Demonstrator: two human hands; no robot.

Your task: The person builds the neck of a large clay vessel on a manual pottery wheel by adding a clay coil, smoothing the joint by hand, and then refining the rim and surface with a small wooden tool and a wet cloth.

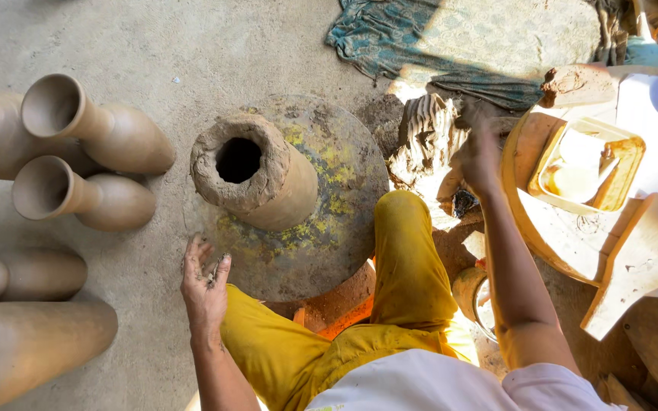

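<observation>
Rough hollow clay cylinder upright on round, yellow-stained wheel

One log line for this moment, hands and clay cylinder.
left hand: open, on potter's wheel rim | right hand: reaching to clay lump | clay cylinder: hollow, upright on wheel, untouched

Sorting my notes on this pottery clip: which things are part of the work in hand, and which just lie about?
In hand: clay cylinder, wheel disc, left hand, right hand, clay lump.
Lying about: finished vases, patterned cloth, yellow tray, wooden paddle.
</observation>
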